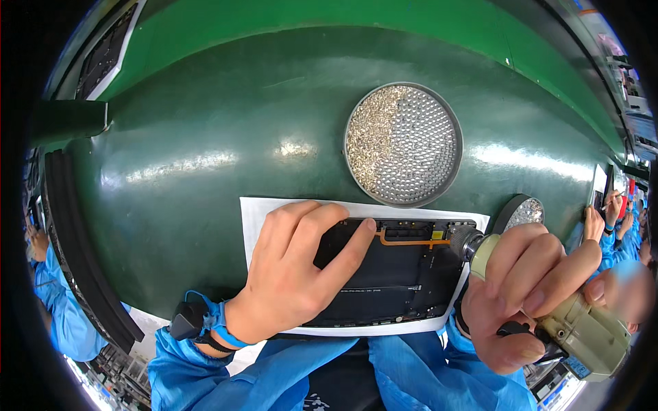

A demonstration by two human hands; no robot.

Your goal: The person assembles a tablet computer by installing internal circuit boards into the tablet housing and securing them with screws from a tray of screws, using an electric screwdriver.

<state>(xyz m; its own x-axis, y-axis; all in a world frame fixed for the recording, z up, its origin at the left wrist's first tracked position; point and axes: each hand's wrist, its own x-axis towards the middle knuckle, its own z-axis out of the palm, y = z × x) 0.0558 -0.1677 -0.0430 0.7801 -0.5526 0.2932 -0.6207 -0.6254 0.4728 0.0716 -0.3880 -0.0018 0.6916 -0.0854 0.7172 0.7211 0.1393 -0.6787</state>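
A flat black tablet-like device (370, 274) with its inside exposed lies on a white sheet (255, 222) in front of me. An orange flex cable (411, 242) runs along its far edge. My left hand (301, 264) rests spread over the device's left part, index fingertip touching near the far edge. In my right hand (531, 291), fingers wrap round a beige electric screwdriver (582, 332). Its knurled dark nose (466, 242) points left at the device's far right corner; the bit tip is too small to make out.
A round metal tray (404, 145) of small screws, its right part a dimpled plate, sits beyond the device. A smaller round dish (522, 211) of screws stands to the right. Black strips (86, 250) lie at the left. Co-workers' hands (603, 216) show at far right.
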